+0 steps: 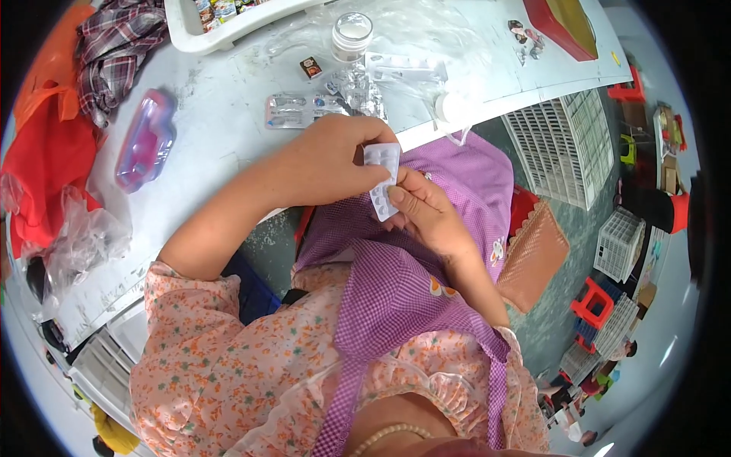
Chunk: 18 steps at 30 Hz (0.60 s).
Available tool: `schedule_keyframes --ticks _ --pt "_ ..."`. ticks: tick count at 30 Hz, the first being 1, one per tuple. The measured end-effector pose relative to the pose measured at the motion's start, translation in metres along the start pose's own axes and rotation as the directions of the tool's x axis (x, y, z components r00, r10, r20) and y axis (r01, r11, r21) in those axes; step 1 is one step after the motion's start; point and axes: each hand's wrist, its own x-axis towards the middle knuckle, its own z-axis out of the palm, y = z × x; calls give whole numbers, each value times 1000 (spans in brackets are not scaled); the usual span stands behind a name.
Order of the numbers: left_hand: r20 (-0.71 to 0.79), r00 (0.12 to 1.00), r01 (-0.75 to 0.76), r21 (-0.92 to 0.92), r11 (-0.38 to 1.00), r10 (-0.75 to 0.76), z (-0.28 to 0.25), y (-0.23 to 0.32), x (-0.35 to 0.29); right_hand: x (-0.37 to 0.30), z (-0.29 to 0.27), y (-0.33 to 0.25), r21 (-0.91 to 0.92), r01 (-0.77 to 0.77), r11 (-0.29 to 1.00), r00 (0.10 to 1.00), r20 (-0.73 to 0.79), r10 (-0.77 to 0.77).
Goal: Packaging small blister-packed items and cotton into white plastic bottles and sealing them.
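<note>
Both my hands grip a whitish blister pack (382,156) with rows of small bubbles, held upright in front of the table's edge. My left hand (343,152) pinches its upper part from the left. At its lower right, my right hand (432,212) has the thumb pressed on the pack. Just beyond the hands lie a silvery blister pack (288,111), crumpled foil sheets (362,84) and a clear, empty-looking blister tray (407,68). An opened jar (352,38) with white contents stands behind them, and a white cap (451,107) sits near the edge.
A purple pencil-case-like box (146,141), red cloth (46,160) and clear plastic bag (84,236) are at left. A white tray of small packets (221,15) stands at the far side. Beside the table are a white crate (560,145) and a tan woven bag (537,255).
</note>
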Motion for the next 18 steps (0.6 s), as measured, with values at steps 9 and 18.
schedule_keyframes --ticks 9,18 --pt "-15 1000 -3 -1 1000 3 -3 -2 3 5 0 -4 -45 8 999 1000 22 -8" --pt "51 998 36 -28 999 -35 -4 -4 3 8 2 -5 -138 27 990 1000 6 -26"
